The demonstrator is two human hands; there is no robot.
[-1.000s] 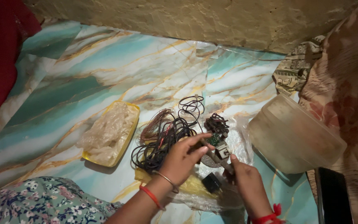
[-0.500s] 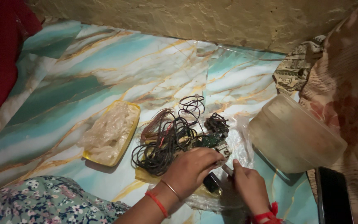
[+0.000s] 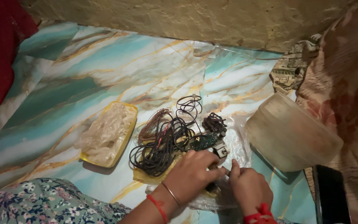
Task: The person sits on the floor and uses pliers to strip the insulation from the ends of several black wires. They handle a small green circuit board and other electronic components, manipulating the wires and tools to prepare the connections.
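Working both hands over a tangle of wires on the marbled sheet.

Your left hand (image 3: 193, 172) lies fingers-down on the near edge of the wire bundle (image 3: 166, 141), curled over something small and dark that you cannot make out; whether it is truly pinched is not clear. Your right hand (image 3: 247, 186) sits just right of it, fingers drawn together on the crinkled clear plastic bag (image 3: 237, 143) under the parts, the two hands nearly touching. The bundle is a loose heap of thin black and reddish loops, with a small green circuit board (image 3: 206, 141) at its right side. It rests near the middle of the teal and gold sheet (image 3: 83, 79), between a yellow tray (image 3: 123, 143) on the left and a translucent tub (image 3: 291, 132) tipped over on the right.
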